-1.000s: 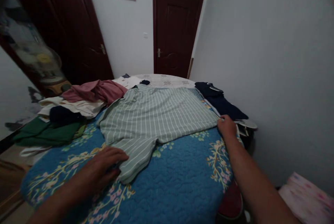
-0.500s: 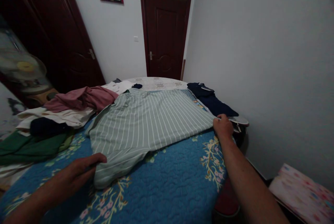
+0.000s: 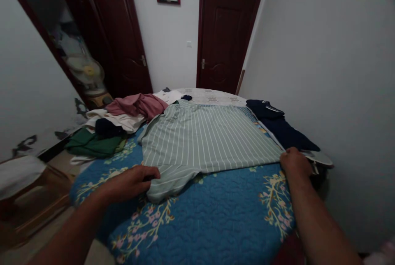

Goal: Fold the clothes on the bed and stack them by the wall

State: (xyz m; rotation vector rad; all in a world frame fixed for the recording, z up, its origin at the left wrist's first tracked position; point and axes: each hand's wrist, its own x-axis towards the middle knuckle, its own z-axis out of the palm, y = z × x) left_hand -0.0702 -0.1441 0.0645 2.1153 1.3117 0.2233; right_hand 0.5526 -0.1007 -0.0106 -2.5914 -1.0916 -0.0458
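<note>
Striped shirt (image 3: 212, 137) lies spread on the blue quilt (image 3: 216, 219) over the near part of the counter (image 3: 216, 93), stretched between the two hands. Right hand (image 3: 294, 162): I see it fingers curled, gripping the near corner of the hem. Left hand (image 3: 135, 180): fingertips and thumb at the outer side of the sleeve (image 3: 174, 179); pinch or mere touch, I cannot tell.

Change over the last second: the sleeve has swung outward on the left hand's side and now runs closer to the line of the shirt's near edge. The right hand has stayed on its corner. I take this to mean the near side is better spread, though the sleeve still looks rumpled.

Edges: the right hand is close to the counter's right edge, navy clothes (image 3: 284, 127) just beyond it, wall (image 3: 348, 71) to its right; I judge little swing that way. Beyond the left hand, well apart from it, sit green clothes (image 3: 89, 143) and a pink garment (image 3: 138, 104), the latter close against the shirt. Most room, as I judge it: the quilt between the forearms, nearside of the shirt.
</note>
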